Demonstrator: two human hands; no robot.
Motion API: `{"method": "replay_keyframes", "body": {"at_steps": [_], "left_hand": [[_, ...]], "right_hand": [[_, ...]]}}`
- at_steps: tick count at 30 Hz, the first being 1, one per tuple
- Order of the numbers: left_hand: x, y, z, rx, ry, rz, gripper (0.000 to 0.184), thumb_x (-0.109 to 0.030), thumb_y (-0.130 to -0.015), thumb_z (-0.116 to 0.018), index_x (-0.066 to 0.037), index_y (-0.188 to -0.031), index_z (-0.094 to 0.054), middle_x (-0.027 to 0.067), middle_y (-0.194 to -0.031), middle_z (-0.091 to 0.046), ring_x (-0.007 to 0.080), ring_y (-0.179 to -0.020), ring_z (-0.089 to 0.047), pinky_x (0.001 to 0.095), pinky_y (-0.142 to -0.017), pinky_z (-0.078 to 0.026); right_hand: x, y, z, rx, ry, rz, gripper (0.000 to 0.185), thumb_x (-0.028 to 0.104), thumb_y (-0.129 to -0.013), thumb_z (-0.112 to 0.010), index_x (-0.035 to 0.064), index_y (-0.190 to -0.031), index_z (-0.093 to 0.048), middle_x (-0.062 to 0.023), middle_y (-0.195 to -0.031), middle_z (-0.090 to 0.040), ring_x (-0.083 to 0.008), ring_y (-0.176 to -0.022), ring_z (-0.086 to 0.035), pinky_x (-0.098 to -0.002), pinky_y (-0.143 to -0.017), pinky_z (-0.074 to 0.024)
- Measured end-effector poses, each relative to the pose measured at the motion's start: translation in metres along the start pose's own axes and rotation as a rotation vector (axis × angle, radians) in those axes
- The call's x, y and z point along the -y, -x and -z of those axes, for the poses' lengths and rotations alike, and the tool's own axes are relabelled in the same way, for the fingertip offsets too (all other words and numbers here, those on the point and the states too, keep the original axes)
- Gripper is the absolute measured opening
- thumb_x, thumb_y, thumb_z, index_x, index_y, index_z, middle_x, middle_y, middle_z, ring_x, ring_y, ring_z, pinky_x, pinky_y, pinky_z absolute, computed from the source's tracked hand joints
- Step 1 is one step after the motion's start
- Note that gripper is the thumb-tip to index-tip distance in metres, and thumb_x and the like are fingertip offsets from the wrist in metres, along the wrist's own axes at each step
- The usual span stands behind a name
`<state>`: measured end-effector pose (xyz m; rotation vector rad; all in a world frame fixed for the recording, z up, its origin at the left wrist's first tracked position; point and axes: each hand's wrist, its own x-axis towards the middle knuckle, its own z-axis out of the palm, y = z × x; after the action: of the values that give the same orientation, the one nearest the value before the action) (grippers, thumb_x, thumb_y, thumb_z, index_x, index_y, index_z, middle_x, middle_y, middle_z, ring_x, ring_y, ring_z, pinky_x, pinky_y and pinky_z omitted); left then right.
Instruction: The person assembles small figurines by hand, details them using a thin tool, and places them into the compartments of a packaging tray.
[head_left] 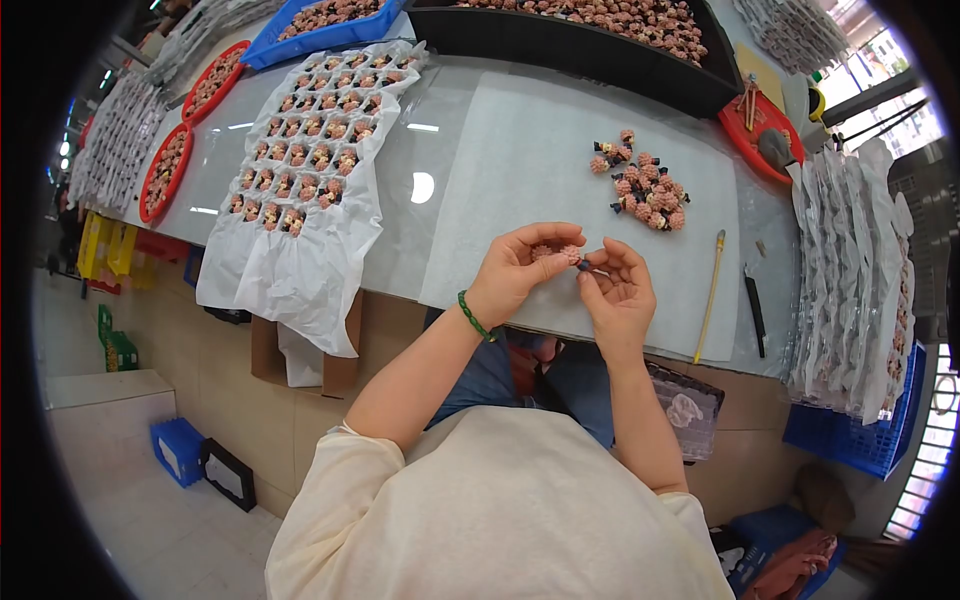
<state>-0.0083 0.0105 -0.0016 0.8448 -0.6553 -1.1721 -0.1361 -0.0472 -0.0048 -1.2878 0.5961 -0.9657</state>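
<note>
Near the table's front edge, my left hand has its fingers closed on a small pink figurine with a dark lower part. My right hand pinches the dark end of that same figurine from the right side. Another pink piece shows beneath the fingers of my left hand. Beyond my hands, a loose pile of similar pink figurines lies on the white paper sheet. A tray lined with white tissue, holding rows of figurines, stands to the left.
A black bin of figurines stands at the back, beside a blue tray. Red baskets lie at the left, another at the right. A thin brush and a black tool lie right of my hands, near stacked wrapped trays.
</note>
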Motion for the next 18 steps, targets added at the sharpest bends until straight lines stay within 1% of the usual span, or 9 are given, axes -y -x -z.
{"method": "replay_keyframes", "body": {"at_steps": [4, 9, 13, 18], "left_hand": [[0.0002, -0.0004, 0.0024, 0.032, 0.017, 0.012, 0.03, -0.001, -0.077, -0.053, 0.0, -0.107, -0.049, 0.0074, -0.102, -0.054, 0.0094, -0.088, -0.05, 0.0213, -0.077, -0.04], [0.0003, -0.0007, 0.0021, 0.028, 0.025, 0.027, 0.03, -0.001, -0.077, -0.053, 0.0, -0.106, -0.049, 0.0078, -0.102, -0.054, 0.0095, -0.088, -0.05, 0.0212, -0.077, -0.041], [0.0005, -0.0005, 0.0018, 0.02, 0.029, 0.027, 0.029, -0.002, -0.078, -0.053, 0.0, -0.106, -0.05, 0.0077, -0.102, -0.054, 0.0093, -0.088, -0.05, 0.0203, -0.075, -0.04], [-0.0002, -0.0004, 0.0018, 0.011, -0.039, 0.078, 0.026, -0.003, -0.079, -0.049, 0.001, -0.105, -0.051, 0.0065, -0.101, -0.055, 0.0079, -0.086, -0.05, 0.019, -0.07, -0.04]], "right_hand": [[-0.0012, 0.0, 0.0003, -0.007, 0.018, 0.006, 0.043, -0.014, -0.07, -0.052, -0.0013, -0.109, -0.042, -0.0082, -0.093, -0.05, -0.0121, -0.086, -0.051, -0.0211, -0.074, -0.0447], [-0.0007, 0.0, 0.0002, -0.009, 0.033, 0.021, 0.044, -0.013, -0.069, -0.052, -0.0012, -0.11, -0.041, -0.0083, -0.094, -0.05, -0.0125, -0.087, -0.051, -0.021, -0.073, -0.0448], [0.0004, 0.0001, 0.0001, -0.009, 0.034, 0.017, 0.044, -0.013, -0.069, -0.053, -0.0012, -0.11, -0.041, -0.0083, -0.093, -0.05, -0.0126, -0.087, -0.051, -0.0214, -0.073, -0.0448], [0.0017, 0.0012, 0.0001, -0.022, 0.02, 0.046, 0.045, -0.011, -0.07, -0.055, -0.0009, -0.111, -0.041, -0.0086, -0.095, -0.051, -0.0121, -0.087, -0.051, -0.0217, -0.075, -0.0441]]}}
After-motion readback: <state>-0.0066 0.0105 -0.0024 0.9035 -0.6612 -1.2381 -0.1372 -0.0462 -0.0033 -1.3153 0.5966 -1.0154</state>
